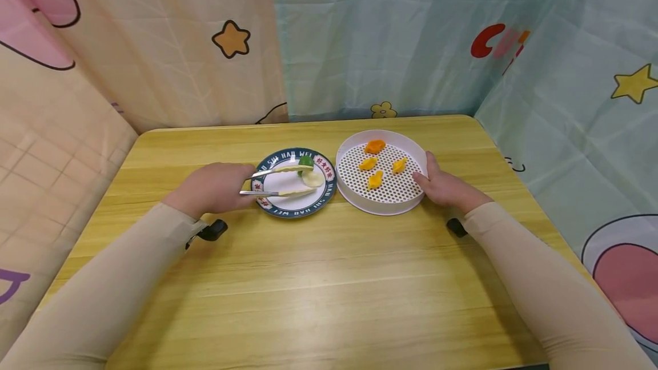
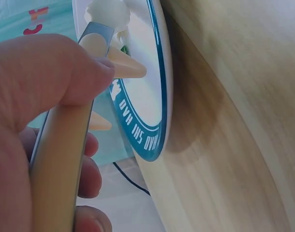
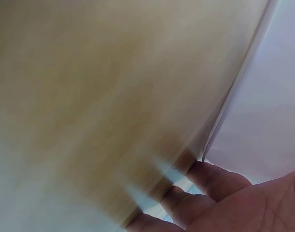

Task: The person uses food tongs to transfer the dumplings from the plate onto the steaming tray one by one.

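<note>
My left hand (image 1: 218, 187) grips a pair of metal tongs (image 2: 58, 179) with cream-coloured tips, thumb pressed along one arm. The tongs' arms stand apart over a round plate (image 1: 294, 213) with a dark blue lettered rim. Toward the plate's right side lie a green piece (image 1: 307, 161) and a whitish piece (image 1: 314, 179), both around the tong tips. My right hand (image 1: 446, 186) holds the side of a pale pink round sieve (image 1: 382, 208), thumb over the rim and fingers outside. Inside the sieve sit one orange piece (image 1: 375, 146) and several small yellow pieces (image 1: 375, 180).
Plate and sieve stand side by side on a wooden table (image 1: 329, 290), toward its far edge. Printed curtains (image 1: 360, 33) hang behind the table and along both sides. A black wrist strap part (image 1: 212, 230) hangs below the left wrist.
</note>
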`<state>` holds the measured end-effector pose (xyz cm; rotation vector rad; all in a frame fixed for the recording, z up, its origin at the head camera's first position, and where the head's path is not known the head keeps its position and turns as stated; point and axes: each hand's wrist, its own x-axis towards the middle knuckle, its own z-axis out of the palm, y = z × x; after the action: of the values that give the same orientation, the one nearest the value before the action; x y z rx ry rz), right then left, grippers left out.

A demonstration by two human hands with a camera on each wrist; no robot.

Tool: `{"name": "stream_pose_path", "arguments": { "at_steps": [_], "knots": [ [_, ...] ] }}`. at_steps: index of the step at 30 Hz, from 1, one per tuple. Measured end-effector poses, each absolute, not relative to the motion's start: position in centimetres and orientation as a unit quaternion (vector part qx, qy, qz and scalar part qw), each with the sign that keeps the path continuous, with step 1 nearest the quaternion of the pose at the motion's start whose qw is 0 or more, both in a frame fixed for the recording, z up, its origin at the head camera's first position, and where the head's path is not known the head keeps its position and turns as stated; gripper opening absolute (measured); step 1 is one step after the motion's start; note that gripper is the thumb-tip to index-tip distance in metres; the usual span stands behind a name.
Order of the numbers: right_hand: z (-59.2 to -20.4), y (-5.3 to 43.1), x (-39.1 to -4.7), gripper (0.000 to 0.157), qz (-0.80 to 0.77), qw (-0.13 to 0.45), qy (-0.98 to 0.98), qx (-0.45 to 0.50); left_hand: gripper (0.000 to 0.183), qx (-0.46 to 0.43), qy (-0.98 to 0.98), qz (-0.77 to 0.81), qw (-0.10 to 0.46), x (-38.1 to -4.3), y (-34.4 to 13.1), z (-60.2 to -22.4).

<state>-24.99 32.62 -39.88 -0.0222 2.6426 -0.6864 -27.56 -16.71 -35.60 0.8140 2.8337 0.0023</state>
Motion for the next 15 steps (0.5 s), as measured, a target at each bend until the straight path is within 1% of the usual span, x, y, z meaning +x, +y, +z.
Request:
{"name": "stream_pose_path", "arguments": {
  "at_steps": [7,15],
  "knots": [
    [-39.80,32.57,-24.82,0.089,-0.241,0.206,0.948,-0.001,0.047,0.295,0.952,-0.022,0.078,-27.90,-16.42,-35.51],
    [-39.65,32.49,-24.82,0.089,-0.247,0.209,0.946,-0.004,0.042,0.301,0.951,-0.024,0.067,-27.98,-16.62,-35.71]
  ]
}}
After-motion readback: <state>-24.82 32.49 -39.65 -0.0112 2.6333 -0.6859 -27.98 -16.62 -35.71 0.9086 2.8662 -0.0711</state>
